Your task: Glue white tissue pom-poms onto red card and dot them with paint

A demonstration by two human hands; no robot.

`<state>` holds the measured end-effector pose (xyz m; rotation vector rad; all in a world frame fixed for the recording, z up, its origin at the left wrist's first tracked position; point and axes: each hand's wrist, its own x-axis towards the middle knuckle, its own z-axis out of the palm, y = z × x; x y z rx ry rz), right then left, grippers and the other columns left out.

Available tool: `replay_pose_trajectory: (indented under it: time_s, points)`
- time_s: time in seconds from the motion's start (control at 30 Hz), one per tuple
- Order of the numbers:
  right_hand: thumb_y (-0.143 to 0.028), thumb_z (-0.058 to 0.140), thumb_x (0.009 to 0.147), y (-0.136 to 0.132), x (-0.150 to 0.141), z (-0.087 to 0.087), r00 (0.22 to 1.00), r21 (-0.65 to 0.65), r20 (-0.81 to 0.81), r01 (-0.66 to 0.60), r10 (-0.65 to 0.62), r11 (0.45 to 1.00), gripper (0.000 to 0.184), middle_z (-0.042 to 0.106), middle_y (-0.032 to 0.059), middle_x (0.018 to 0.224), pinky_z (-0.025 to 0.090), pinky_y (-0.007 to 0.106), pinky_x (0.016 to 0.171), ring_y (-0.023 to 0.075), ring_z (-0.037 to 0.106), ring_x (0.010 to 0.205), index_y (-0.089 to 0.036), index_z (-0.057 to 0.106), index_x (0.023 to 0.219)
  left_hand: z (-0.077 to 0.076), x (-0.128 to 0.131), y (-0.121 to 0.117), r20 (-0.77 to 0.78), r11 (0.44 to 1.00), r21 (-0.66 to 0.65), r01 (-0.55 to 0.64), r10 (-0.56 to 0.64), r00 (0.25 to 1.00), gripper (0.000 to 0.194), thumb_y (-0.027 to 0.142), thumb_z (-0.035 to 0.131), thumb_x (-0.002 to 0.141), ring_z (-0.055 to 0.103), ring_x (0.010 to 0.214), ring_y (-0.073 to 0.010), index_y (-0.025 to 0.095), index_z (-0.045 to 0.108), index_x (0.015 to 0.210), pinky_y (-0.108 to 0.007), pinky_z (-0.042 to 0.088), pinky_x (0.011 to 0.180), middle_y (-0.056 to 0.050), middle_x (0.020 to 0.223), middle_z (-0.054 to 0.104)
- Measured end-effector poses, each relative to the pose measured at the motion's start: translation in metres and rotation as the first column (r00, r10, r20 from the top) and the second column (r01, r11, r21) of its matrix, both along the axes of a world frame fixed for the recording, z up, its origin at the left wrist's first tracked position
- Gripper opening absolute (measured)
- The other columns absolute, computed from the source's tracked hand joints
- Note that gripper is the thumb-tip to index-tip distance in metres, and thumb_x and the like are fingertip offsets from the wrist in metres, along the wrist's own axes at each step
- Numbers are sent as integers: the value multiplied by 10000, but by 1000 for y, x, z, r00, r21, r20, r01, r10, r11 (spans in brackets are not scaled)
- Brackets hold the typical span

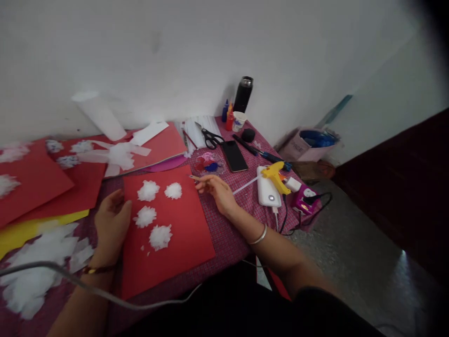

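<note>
A red sheet of paper [189, 238] lies before me with white tissue-paper flowers on it, one of them [160, 237] nearest to me. At the sheet's left edge rests my left hand [112, 222], fingers loosely curved and apart, with nothing visible in it. My right hand [219, 193] is over the sheet's upper right edge, its fingers pinched on a thin stick [195, 178] whose kind I cannot make out. Just beyond that hand is a palette with red, pink and blue paint [209, 164].
White tissue pieces [42, 267] lie at left below more red sheets [31, 187]. Scissors [209, 135], a phone [234, 156], paint bottles [229, 119] and a black flask [243, 93] stand behind. A yellow glue gun [276, 175] lies on a white power bank [268, 194]. A cable [105, 295] crosses in front.
</note>
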<state>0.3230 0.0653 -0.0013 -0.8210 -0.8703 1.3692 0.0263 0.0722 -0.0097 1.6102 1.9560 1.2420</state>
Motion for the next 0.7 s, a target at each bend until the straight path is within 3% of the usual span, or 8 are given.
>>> replay_pose_trajectory:
  time_s: [0.1, 0.17, 0.23, 0.33, 0.47, 0.6, 0.7]
  points:
    - [-358, 561, 857, -1, 1, 3, 999, -28, 32, 43, -42, 999, 215, 730, 20, 739, 500, 292, 701, 141, 635, 669, -197, 702, 838, 8, -1, -7, -125, 994, 107, -20, 34, 992, 474, 344, 646, 780, 575, 1205, -324, 106, 619, 1190, -517, 432, 1057, -189, 1262, 636]
    - [-371, 576, 857, -2, 1, 5, 997, -28, 39, 70, -69, 997, 224, 694, 6, 660, 480, 275, 661, 134, 608, 624, -198, 685, 765, 18, 0, -18, -189, 984, 176, 25, 9, 982, 351, 352, 585, 846, 558, 1224, -309, 130, 648, 1111, -506, 390, 1092, -161, 1208, 659]
    - [-417, 610, 856, -4, 1, 6, 995, -22, 33, 96, -95, 995, 297, 616, -18, 546, 462, 263, 631, 121, 559, 558, -201, 635, 653, 28, 1, -30, -220, 971, 221, 93, -43, 975, 282, 339, 448, 944, 641, 1064, -256, 164, 669, 952, -451, 467, 1007, -112, 1026, 709]
    - [-518, 648, 843, -6, -2, 9, 995, -31, 11, 101, -101, 994, 457, 458, -55, 421, 456, 262, 597, 104, 456, 460, -211, 524, 527, 41, -1, -43, -250, 939, 288, 188, -116, 961, 461, 366, 295, 1014, 681, 848, -197, 208, 583, 691, -401, 514, 940, -62, 811, 709]
    - [-633, 672, 793, -9, -9, 19, 998, -85, -45, 44, -48, 995, 572, 318, -89, 389, 421, 262, 507, 81, 289, 380, -223, 414, 489, 64, -18, -50, -319, 908, 328, 261, -154, 935, 613, 532, 229, 1017, 662, 745, -178, 219, 544, 595, -429, 480, 1004, -48, 700, 683]
    - [-615, 653, 830, -8, -16, 37, 994, -125, -110, -37, 23, 991, 584, 274, -92, 394, 359, 235, 456, 74, 231, 374, -220, 382, 497, 85, -50, -63, -311, 922, 360, 144, -26, 950, 679, 646, 170, 981, 623, 720, -199, 218, 489, 562, -410, 506, 836, -55, 650, 604]
    - [-603, 550, 912, -4, -23, 48, 984, -184, -135, -140, 116, 973, 600, 244, -89, 379, 275, 218, 408, 74, 193, 356, -217, 334, 507, 88, -75, -83, -266, 932, 359, -50, 153, 952, 614, 583, 223, 981, 522, 636, -191, 228, 418, 519, -371, 403, 650, -37, 607, 497]
